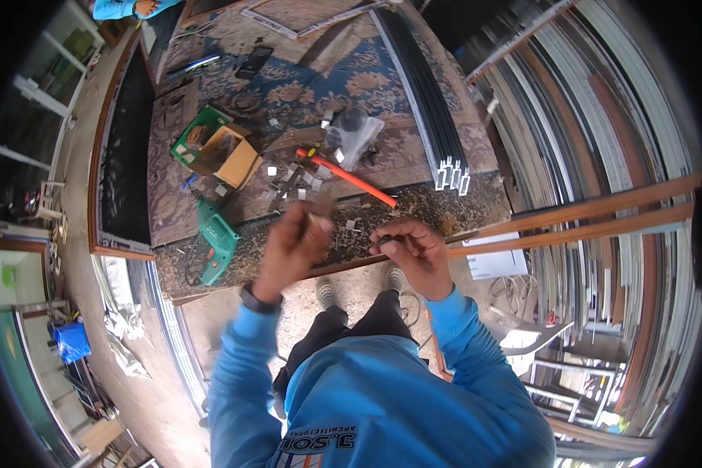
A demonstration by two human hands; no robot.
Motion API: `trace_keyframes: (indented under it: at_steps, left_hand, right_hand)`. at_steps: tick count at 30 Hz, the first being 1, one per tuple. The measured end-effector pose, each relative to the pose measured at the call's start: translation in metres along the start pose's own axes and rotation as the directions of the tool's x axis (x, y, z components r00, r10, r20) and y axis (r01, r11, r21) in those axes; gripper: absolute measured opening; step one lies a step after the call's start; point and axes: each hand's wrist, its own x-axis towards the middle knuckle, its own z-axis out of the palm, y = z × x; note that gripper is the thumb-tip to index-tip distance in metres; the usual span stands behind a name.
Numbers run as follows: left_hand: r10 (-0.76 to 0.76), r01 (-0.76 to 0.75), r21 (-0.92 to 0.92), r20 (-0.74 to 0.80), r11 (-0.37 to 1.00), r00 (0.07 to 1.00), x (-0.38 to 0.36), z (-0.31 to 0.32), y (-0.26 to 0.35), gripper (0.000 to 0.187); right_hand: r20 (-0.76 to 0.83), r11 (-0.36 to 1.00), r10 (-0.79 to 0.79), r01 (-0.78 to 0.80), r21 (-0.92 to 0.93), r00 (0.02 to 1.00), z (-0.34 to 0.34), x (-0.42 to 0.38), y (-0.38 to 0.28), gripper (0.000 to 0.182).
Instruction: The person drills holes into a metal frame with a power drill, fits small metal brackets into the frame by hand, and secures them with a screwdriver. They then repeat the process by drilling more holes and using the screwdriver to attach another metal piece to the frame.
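Note:
My right hand (417, 253) is over the near edge of the carpet-covered workbench (234, 269). Its thumb and fingers pinch a small dark piece (384, 240), too small to name. My left hand (295, 243), to the left of it, is smeared by motion, so its fingers and anything in them cannot be made out. Beside the left hand lies a green power drill (217, 240). Just beyond both hands are a hammer with an orange handle (351, 179) and several small metal pieces (308, 178) scattered on the bench.
An open cardboard box (238, 164), a green box (199, 136) and a clear plastic bag (359, 140) sit farther back. Dark metal profiles (421, 86) lie along the right side. Long wooden bars (585, 226) jut out at right. Another person's blue sleeve (117, 8) shows top left.

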Motion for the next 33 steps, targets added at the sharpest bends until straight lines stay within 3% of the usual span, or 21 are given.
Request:
trace_keyframes:
  at_steps: [1, 2, 4, 10, 11, 13, 15, 17, 19, 23, 25, 27, 29, 30, 33]
  left_hand:
    - [0.009, 0.002, 0.304, -0.035, 0.953, 0.999, 0.021, -0.02, -0.017, 0.022]
    - [0.008, 0.003, 0.486, -0.021, 0.874, 1.0, 0.04, -0.038, -0.028, 0.024]
    - [0.132, -0.124, 0.826, 0.061, 0.55, 0.989, 0.076, -0.079, -0.083, 0.028]
    - [-0.018, -0.063, 0.977, 0.068, 0.206, 0.998, 0.131, -0.111, -0.151, 0.031]
    - [0.14, -0.178, 0.959, 0.15, 0.221, 0.979, 0.134, -0.097, -0.148, 0.031]
    - [0.436, -0.4, 0.895, 0.285, 0.199, 0.854, 0.127, -0.049, -0.113, 0.03]
    - [0.239, -0.37, 0.674, 0.284, 0.64, 0.929, 0.099, 0.022, -0.067, 0.029]
    - [0.194, -0.418, 0.434, 0.472, 0.798, 0.86, 0.069, 0.088, -0.026, 0.03]
    - [0.129, -0.376, 0.435, 0.499, 0.818, 0.857, 0.054, 0.131, -0.013, 0.03]
    - [0.17, -0.457, 0.519, 0.508, 0.722, 0.845, 0.054, 0.176, -0.026, 0.027]
    - [0.128, -0.399, 0.582, 0.451, 0.708, 0.883, 0.054, 0.195, -0.033, 0.024]
    - [0.091, -0.343, 0.674, 0.379, 0.654, 0.921, 0.058, 0.21, -0.042, 0.022]
    - [0.067, -0.263, 0.706, 0.293, 0.657, 0.954, 0.063, 0.22, -0.057, 0.021]
    - [0.074, -0.25, 0.717, 0.268, 0.65, 0.961, 0.067, 0.227, -0.063, 0.022]
    - [0.027, -0.164, 0.756, 0.19, 0.633, 0.982, 0.076, 0.255, -0.072, 0.022]
  right_hand:
    - [0.001, 0.998, -0.024, 0.024, -0.062, 1.0, -0.005, -0.004, -0.001, 0.029]
    - [0.004, 0.991, -0.046, 0.046, -0.123, 0.999, -0.01, -0.008, -0.001, 0.03]
    - [-0.016, 0.968, -0.092, 0.086, -0.235, 0.996, -0.016, -0.014, -0.004, 0.031]
    - [-0.183, 0.91, -0.169, 0.082, -0.406, 0.968, -0.036, -0.043, -0.015, 0.028]
    - [-0.138, 0.847, -0.223, 0.122, -0.517, 0.965, -0.043, -0.044, -0.021, 0.029]
    - [-0.034, 0.685, -0.307, 0.196, -0.702, 0.951, -0.059, -0.045, -0.029, 0.031]
    - [-0.014, 0.638, -0.324, 0.208, -0.742, 0.946, -0.075, -0.049, -0.027, 0.031]
    - [-0.037, 0.641, -0.318, 0.186, -0.745, 0.947, -0.086, -0.053, -0.026, 0.033]
    - [-0.108, 0.693, -0.284, 0.127, -0.71, 0.953, -0.095, -0.059, -0.028, 0.037]
    - [-0.178, 0.754, -0.202, 0.037, -0.655, 0.963, -0.125, -0.079, -0.041, 0.046]
    - [-0.182, 0.809, -0.136, 0.003, -0.588, 0.974, -0.147, -0.09, -0.047, 0.05]
    - [-0.21, 0.782, -0.15, -0.014, -0.624, 0.966, -0.178, -0.102, -0.044, 0.05]
    - [-0.321, 0.716, -0.188, -0.094, -0.692, 0.928, -0.219, -0.116, -0.028, 0.057]
    - [-0.37, 0.735, -0.131, -0.16, -0.659, 0.92, -0.235, -0.115, -0.029, 0.064]
    - [-0.307, 0.756, -0.087, -0.138, -0.64, 0.948, -0.275, -0.103, -0.007, 0.079]
